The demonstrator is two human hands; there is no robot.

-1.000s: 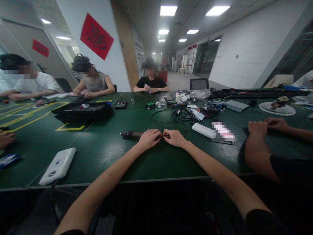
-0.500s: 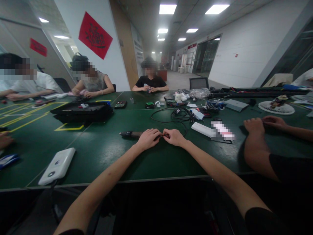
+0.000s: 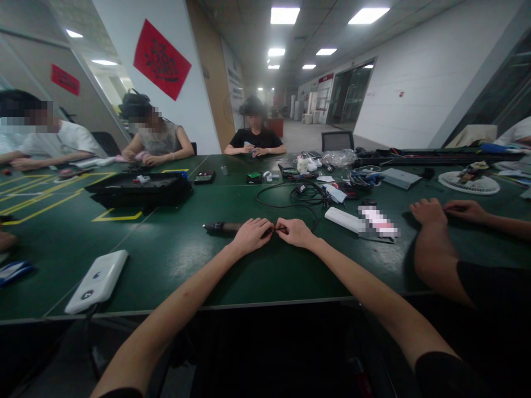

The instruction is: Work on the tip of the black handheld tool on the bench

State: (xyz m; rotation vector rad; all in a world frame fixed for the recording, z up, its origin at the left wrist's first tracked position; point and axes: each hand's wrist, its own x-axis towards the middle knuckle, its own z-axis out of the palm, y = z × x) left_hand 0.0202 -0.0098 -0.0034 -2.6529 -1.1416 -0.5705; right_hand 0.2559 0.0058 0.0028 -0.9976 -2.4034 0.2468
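Note:
A corded electric screwdriver (image 3: 226,227) with a brown body and black nose lies on the green table, its nose pointing left. The fingers of my left hand (image 3: 254,234) are closed around its rear end and cover that part. Just to the right, my right hand (image 3: 295,232) pinches what looks like the black cord close to the tool's tail, fingertips almost meeting those of the left. The exact spot between the fingertips is small and partly hidden. Behind my right hand a black cable (image 3: 286,205) loops back to a coil on the table.
A white power bank (image 3: 97,282) lies at front left, a black tray (image 3: 139,190) beyond it. Cables, boards and a white bar-shaped device (image 3: 344,220) are at centre right. A co-worker's hands (image 3: 431,213) are close on my right; other people sit across the table.
My hands and the screwdriver stay almost still. The co-worker's hands on the right have shifted slightly left, and the hand at the far left edge has drawn back a little.

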